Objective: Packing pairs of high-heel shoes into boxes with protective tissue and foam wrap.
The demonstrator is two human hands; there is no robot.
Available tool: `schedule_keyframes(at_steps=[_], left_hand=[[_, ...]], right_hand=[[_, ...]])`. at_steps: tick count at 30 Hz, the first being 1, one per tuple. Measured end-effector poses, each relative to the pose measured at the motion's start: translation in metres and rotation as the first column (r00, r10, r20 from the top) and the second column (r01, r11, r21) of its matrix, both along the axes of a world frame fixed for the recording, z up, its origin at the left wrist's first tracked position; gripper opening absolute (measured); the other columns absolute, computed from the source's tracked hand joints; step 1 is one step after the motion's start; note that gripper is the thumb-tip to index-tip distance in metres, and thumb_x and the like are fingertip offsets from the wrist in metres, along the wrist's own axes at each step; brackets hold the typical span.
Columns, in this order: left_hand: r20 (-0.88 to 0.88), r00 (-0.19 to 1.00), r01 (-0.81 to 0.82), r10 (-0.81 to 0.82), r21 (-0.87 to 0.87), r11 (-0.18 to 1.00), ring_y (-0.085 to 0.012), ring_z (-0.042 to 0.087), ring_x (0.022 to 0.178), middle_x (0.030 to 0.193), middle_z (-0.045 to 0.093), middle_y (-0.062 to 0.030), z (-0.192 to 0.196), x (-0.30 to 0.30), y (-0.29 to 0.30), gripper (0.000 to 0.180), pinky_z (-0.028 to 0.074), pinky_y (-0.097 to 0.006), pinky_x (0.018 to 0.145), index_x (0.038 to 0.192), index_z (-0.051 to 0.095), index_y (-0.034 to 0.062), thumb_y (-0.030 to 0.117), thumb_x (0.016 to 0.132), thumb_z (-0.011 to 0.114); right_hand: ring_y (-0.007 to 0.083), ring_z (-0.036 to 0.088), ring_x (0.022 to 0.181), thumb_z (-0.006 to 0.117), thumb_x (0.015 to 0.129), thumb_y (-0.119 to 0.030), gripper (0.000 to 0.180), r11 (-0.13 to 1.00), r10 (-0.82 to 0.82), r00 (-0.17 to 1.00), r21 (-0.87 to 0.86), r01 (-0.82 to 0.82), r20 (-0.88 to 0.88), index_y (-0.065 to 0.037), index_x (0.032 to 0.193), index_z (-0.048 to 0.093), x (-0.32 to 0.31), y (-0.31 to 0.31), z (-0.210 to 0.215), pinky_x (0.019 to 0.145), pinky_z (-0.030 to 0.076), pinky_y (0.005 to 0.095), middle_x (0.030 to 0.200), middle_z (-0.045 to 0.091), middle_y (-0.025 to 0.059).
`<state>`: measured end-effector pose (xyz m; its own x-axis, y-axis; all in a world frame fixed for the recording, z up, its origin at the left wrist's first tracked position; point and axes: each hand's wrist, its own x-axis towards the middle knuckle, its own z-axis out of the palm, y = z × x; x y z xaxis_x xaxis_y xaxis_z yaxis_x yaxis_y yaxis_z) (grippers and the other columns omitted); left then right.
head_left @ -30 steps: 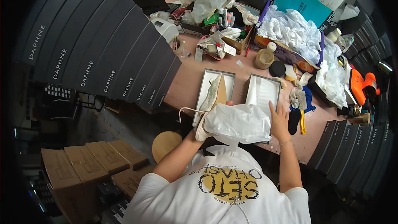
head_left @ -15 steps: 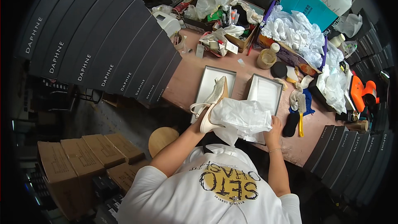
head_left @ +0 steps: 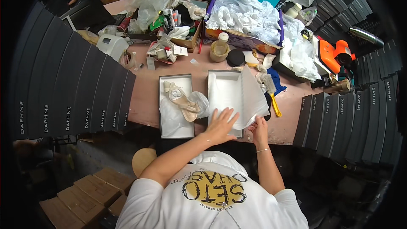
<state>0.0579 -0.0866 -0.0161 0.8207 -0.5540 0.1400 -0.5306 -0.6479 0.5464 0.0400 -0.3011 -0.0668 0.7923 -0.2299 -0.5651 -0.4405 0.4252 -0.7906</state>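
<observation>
Fingers spread, my left hand [head_left: 222,126] lies over the near end of the right-hand shoe box [head_left: 210,89], which is lined in white. A thin white sheet of packing paper [head_left: 252,97] rises from this box's right side, its near corner pinched in my right hand [head_left: 259,131]. To the left, a pale beige strappy sandal [head_left: 182,101] rests on white paper in a shallow grey-edged box part [head_left: 162,129]. Crumpled translucent wrapping [head_left: 198,103] sits against the sandal's right side, near my left fingers.
Dark shoe boxes stand stacked left [head_left: 63,80] and right [head_left: 343,123]. A yellow-handled brush [head_left: 274,101], a jar [head_left: 219,51] and a black round pad [head_left: 235,58] lie beyond the boxes. Farther back are a carton of crumpled paper [head_left: 243,19] and an orange tool [head_left: 335,55].
The sandal has left my left hand and now lies in the left box part. That hand has moved to the right box, while my right hand holds up a white sheet. The view has shifted.
</observation>
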Motion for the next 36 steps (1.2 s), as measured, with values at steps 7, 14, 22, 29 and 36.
schedule_keyframes(at_steps=[7, 14, 22, 29, 36], left_hand=[[-0.48, 0.789, -0.614, 0.383, -0.6, 0.513, -0.017, 0.057, 0.1, 0.104, 0.06, -0.0086, -0.044, -0.002, 0.046, 0.028, 0.044, -0.033, 0.091, 0.112, 0.054, -0.0013, 0.0, 0.085, 0.05], [-0.926, -0.128, -0.983, -0.354, 0.072, 0.167, -0.0218, 0.062, 0.085, 0.101, 0.061, -0.0106, -0.051, -0.093, 0.147, 0.065, 0.051, -0.039, 0.076, 0.106, 0.057, 0.0, 0.061, 0.092, 0.039], [-0.948, 0.313, -0.948, 0.056, -0.308, 0.086, -0.0251, 0.043, 0.125, 0.138, 0.04, -0.0143, -0.006, 0.032, 0.087, 0.057, 0.035, -0.039, 0.104, 0.143, 0.028, 0.0039, 0.027, 0.097, 0.051], [-0.208, 0.859, -0.5, 0.468, -0.541, 0.676, -0.0344, 0.022, 0.138, 0.147, 0.027, -0.0199, 0.042, 0.032, 0.096, 0.079, 0.024, -0.044, 0.111, 0.144, 0.029, 0.0095, 0.034, 0.081, 0.069], [-0.096, 0.973, 0.229, -0.208, 0.37, 0.9, -0.0347, 0.019, 0.139, 0.145, 0.032, -0.0184, 0.022, 0.049, 0.055, 0.087, 0.015, -0.062, 0.107, 0.141, 0.036, 0.0109, 0.041, 0.07, 0.075]], right_hand=[[0.0175, 0.059, 0.09, 0.055, 0.092, -0.014, 0.027, 0.764, 0.625, 0.679, -0.479, -0.432, 0.386, 0.002, 0.113, 0.06, 0.007, 0.068, 0.076, 0.084, 0.044, 0.0282, 0.099, 0.063, 0.0083], [0.0321, 0.056, 0.104, 0.069, 0.078, -0.021, 0.055, 0.166, 0.789, 0.608, -0.926, -0.34, -0.082, 0.003, 0.124, 0.049, 0.027, 0.092, -0.007, 0.086, 0.048, 0.0412, 0.114, 0.056, 0.0195], [0.0232, 0.063, 0.077, 0.062, 0.08, -0.016, 0.027, 0.485, 0.643, 0.766, -0.767, -0.42, -0.013, 0.003, 0.098, 0.058, 0.034, 0.08, -0.041, 0.067, 0.049, 0.0379, 0.089, 0.064, 0.0151], [0.0186, 0.061, 0.073, 0.061, 0.081, -0.01, 0.019, 0.599, 0.455, 0.842, -0.799, -0.05, 0.289, 0.001, 0.097, 0.061, 0.053, -0.021, 0.053, 0.065, 0.047, 0.0299, 0.086, 0.065, 0.0122], [0.009, 0.056, 0.083, 0.059, 0.084, -0.009, 0.022, 0.835, 0.402, 0.859, -0.512, -0.203, 0.316, 0.002, 0.103, 0.061, 0.06, 0.011, 0.074, 0.076, 0.046, 0.0247, 0.092, 0.065, 0.0027]])
